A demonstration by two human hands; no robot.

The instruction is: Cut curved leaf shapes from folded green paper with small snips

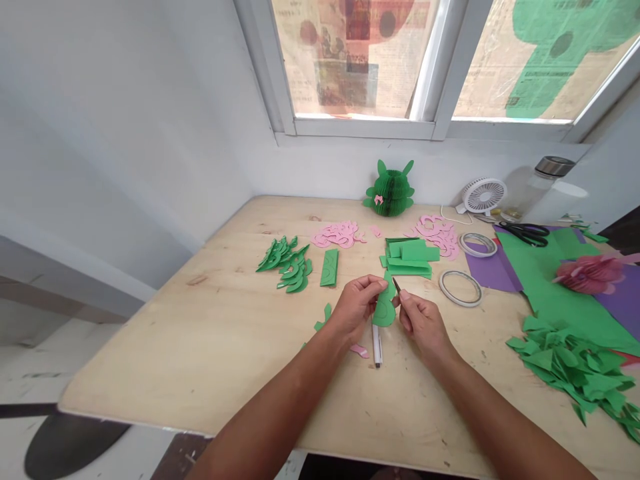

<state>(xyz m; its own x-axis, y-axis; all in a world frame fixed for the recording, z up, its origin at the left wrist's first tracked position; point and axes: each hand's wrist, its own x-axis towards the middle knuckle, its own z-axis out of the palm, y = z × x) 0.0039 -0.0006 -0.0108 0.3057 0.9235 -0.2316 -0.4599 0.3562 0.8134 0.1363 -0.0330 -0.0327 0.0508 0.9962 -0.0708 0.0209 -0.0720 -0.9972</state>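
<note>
My left hand [357, 303] is closed on a green paper piece [385, 310] with a curved outline drawn on it, held upright above the table. At the paper's right edge, my right hand [419, 319] grips a small dark-tipped cutting tool [397, 286], whose handles are hidden by the fingers. Below the paper lies a white pen [377, 345], with a pink scrap [359, 351] to its left. Behind my hands are a stack of folded green paper [410, 257] and a green strip with drawn curves [329, 268].
Cut green shapes [286, 264] and pink shapes [337, 234] lie on the wooden table [200, 333]. Farther back stand a green paper figure [391, 192], a fan [483, 195] and a bottle [535, 189]. Tape rolls [461, 289], black scissors [524, 233] and green scraps [575, 367] are at right.
</note>
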